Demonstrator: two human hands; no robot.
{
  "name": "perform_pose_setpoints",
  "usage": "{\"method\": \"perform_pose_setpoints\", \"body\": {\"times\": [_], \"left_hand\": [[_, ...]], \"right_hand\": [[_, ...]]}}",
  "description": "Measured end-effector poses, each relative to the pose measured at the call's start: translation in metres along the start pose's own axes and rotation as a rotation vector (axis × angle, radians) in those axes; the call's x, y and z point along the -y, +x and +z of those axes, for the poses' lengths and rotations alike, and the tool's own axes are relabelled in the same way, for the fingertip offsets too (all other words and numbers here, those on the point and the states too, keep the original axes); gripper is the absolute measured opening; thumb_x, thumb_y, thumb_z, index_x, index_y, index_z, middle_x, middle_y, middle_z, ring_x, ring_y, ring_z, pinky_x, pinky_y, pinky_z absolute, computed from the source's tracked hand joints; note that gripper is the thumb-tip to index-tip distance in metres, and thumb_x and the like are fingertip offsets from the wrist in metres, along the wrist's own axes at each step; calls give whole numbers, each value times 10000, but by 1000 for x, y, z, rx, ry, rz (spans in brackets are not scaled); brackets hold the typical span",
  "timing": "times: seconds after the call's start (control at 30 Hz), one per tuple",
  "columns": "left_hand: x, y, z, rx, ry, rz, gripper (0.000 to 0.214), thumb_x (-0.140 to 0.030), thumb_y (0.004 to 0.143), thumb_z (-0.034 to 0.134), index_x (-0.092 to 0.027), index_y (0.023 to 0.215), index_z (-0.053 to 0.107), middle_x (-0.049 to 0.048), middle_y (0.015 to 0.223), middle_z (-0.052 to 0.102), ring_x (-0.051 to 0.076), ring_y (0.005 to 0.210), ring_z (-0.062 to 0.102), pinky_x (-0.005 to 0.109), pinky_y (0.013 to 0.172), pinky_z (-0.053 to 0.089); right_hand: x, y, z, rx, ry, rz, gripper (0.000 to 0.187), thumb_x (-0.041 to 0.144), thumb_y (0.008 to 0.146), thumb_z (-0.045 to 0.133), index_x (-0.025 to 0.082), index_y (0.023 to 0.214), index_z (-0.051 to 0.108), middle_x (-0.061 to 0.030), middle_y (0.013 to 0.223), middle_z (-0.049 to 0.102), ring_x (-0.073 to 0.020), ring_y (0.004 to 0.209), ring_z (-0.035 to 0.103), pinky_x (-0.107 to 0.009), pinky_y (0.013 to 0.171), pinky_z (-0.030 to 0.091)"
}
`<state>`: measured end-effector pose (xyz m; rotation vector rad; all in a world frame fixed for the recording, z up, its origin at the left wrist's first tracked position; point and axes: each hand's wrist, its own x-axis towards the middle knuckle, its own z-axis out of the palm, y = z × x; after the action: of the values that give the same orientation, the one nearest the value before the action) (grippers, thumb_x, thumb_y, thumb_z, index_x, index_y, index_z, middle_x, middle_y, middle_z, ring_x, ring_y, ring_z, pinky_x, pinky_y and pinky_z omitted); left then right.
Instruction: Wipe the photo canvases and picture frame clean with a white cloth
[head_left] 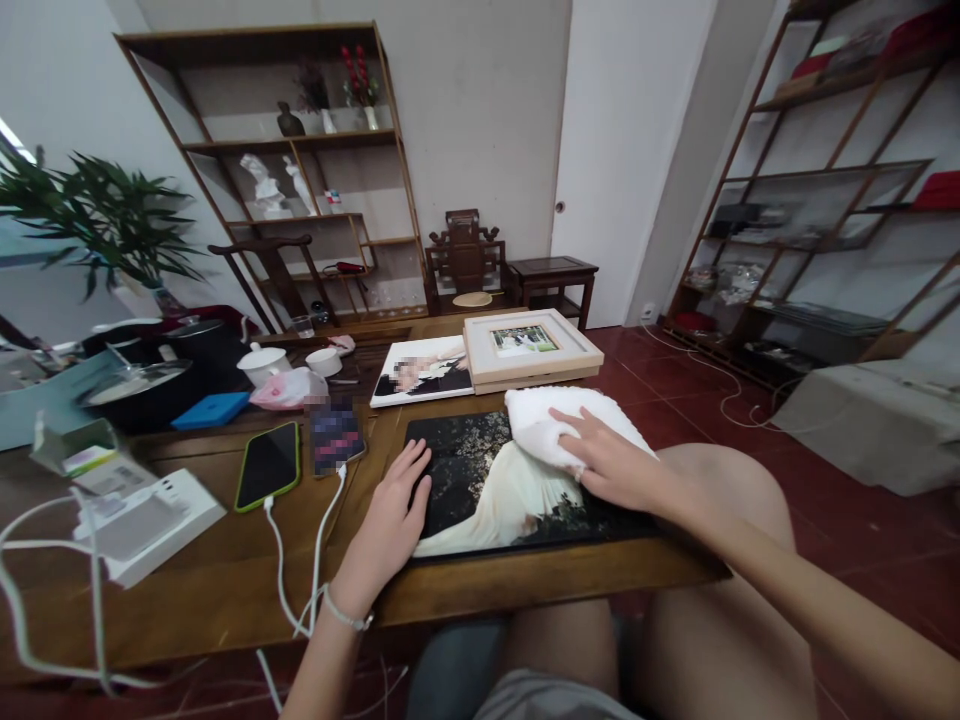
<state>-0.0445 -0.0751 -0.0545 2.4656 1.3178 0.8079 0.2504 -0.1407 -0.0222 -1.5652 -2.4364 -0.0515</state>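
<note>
Grasps a white cloth [536,425] in the right hand [600,452], against the upper right part of a dark photo panel [491,490] with a pale dress in its print. Rests the left hand [391,500] flat along the panel's left edge, with a bracelet [346,612] round the wrist. Sits at a wooden table [525,585]. Has, beyond the panel, a white-edged print [424,372] touching a pale wooden frame [540,372]; to the left, a green-cased phone [268,467] beside a blurred phone [336,442], with white cables [280,562] plugged into both. Faces, farther off, a wooden shelf [289,141] with white figurines [262,188], a dark chair [465,258] and a white door [626,160].
</note>
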Motion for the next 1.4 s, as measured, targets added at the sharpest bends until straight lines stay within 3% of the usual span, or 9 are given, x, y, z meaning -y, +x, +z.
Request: {"method": "perform_pose_setpoints", "body": {"times": [0.3, 0.4, 0.57, 0.73, 0.87, 1.03, 1.13, 1.23, 1.4], "left_hand": [[1, -3, 4, -7, -13, -4, 460, -310, 911, 288, -79, 1244, 506, 133, 1384, 441, 199, 1323, 335, 416, 1097, 277], [0, -3, 4, 0, -2, -5, 456, -298, 906, 296, -72, 1242, 506, 141, 1389, 433, 210, 1325, 331, 433, 1087, 289], [0, -3, 3, -2, 5, 1, 441, -288, 904, 304, -84, 1236, 511, 139, 1386, 437, 210, 1325, 331, 438, 1077, 306], [1, -3, 4, -34, -4, 19, 407, -274, 904, 316, -116, 1208, 534, 122, 1377, 454, 197, 1317, 347, 423, 1081, 304], [1, -3, 5, -35, -23, 7, 404, -275, 904, 322, -125, 1220, 525, 125, 1381, 448, 207, 1318, 346, 436, 1079, 303], [0, -5, 6, -35, -31, -6, 400, -275, 908, 316, -148, 1237, 505, 110, 1388, 442, 196, 1321, 339, 431, 1082, 294], [0, -5, 6, -32, -31, -19, 404, -276, 910, 315, -144, 1251, 487, 114, 1393, 433, 192, 1324, 334, 426, 1084, 287], [0, -5, 5, -20, -28, -14, 413, -277, 912, 310, -135, 1264, 473, 119, 1396, 428, 188, 1327, 327, 420, 1088, 280], [0, -4, 3, 15, -19, -8, 415, -273, 911, 299, -125, 1253, 483, 131, 1399, 422, 196, 1331, 320, 429, 1077, 294]], "right_hand": [[70, -66, -8, 88, 49, -222, 294, 39, 517, 466, 179, 747, 583, -73, 1448, 328, -331, 1365, 99, -612, 1074, 35], [56, -54, -10, 83, 57, -231, 309, 37, 544, 457, 178, 792, 576, -78, 1438, 346, -287, 1362, 156, -553, 1096, 99], [-1, -3, -2, 19, 0, -86, 239, 91, 701, 452, 138, 908, 563, -194, 1377, 399, -299, 1294, 319, -508, 1045, 270], [-27, 24, 5, -30, -39, 43, 219, 139, 799, 404, 160, 942, 569, -168, 1236, 531, -312, 1183, 451, -505, 933, 390], [1, -4, 2, -56, -15, 4, 210, 109, 734, 455, 168, 899, 571, -165, 1330, 461, -302, 1267, 360, -525, 1032, 282], [56, -64, -11, 28, 87, -118, 286, 46, 594, 454, 220, 800, 552, -50, 1388, 425, -270, 1341, 234, -534, 1091, 184], [72, -75, -16, 77, 98, -215, 332, 44, 544, 452, 227, 804, 552, -11, 1420, 379, -264, 1354, 195, -527, 1103, 157], [63, -52, -14, 94, 97, -191, 316, 49, 562, 461, 207, 816, 565, -56, 1402, 405, -267, 1336, 241, -511, 1092, 187], [12, 22, -2, -10, 34, -63, 226, 132, 740, 473, 122, 931, 593, -203, 1323, 452, -308, 1226, 391, -468, 989, 340]]}}
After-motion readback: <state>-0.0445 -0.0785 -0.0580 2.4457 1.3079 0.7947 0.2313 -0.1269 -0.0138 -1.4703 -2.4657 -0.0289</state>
